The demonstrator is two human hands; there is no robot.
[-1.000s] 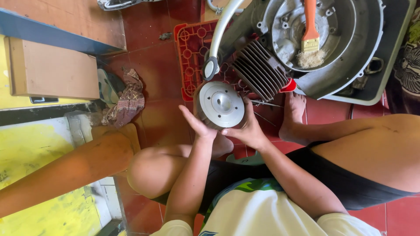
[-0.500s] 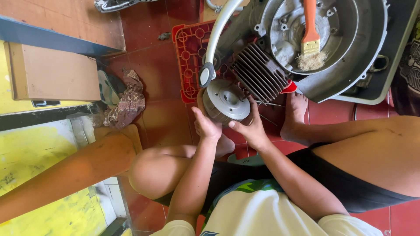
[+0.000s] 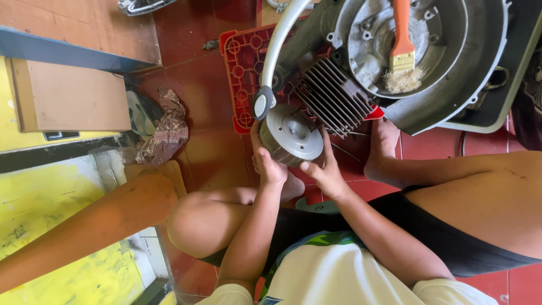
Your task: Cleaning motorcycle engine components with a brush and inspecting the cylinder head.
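finned cylinder point(image 3: 334, 96) ahead, red crate point(image 3: 243, 79) left

Brush point(image 3: 401, 55) in engine casing point(image 3: 446, 90), above finned cylinder point(image 3: 334, 97)

Both hands point(image 3: 299, 169) around grey cylinder head point(image 3: 292, 134)

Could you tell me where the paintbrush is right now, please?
In the head view, the paintbrush lies at upper right, inside the round metal engine cover, bristles down, just right of the finned cylinder.
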